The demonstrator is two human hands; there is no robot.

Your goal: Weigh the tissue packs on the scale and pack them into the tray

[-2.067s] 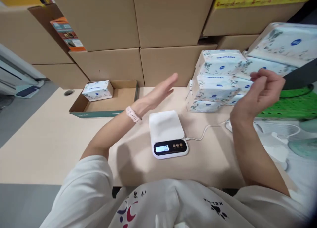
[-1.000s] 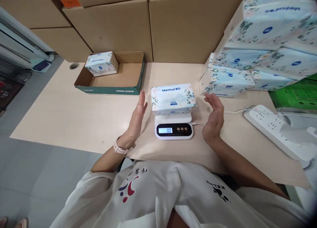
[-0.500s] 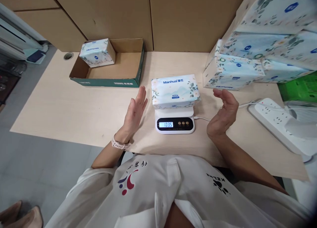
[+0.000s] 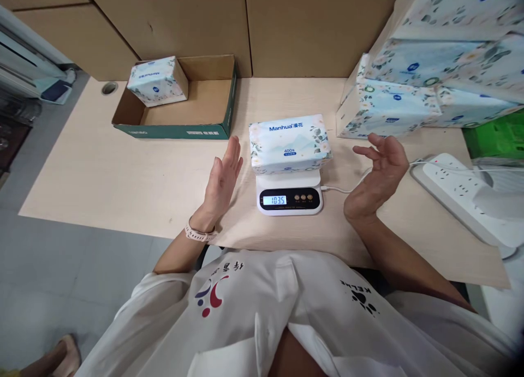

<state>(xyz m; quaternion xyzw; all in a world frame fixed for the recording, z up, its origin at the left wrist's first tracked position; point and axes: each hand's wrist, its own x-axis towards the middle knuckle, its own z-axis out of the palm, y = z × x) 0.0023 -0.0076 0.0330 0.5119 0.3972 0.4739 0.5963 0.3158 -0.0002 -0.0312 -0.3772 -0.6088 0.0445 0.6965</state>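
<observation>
A pack of tissues (image 4: 290, 143) with a floral print lies on a white digital kitchen scale (image 4: 289, 201), whose lit display reads 103.5. To the left of the pack, my left hand (image 4: 222, 178) is held edge-on with fingers stretched, apart from it and holding nothing. My right hand (image 4: 379, 175) is raised on the other side, palm turned inward, fingers loosely bent and spread, also holding nothing. Neither hand touches the pack or the scale. A white cable (image 4: 341, 190) runs from the scale's right side behind my right hand.
At the back left, a shallow cardboard box (image 4: 172, 131) holds one tissue pack (image 4: 158, 82). Several more packs (image 4: 399, 107) are stacked at the back right. A white power strip (image 4: 462, 202) lies at the right, near a green crate (image 4: 497, 134). Brown panels (image 4: 196, 22) line the back.
My right hand has turned and opened a little, shifting slightly right. My left hand stays nearly still. The pack stays on the scale and the reading is the same. The view has tilted slightly.
</observation>
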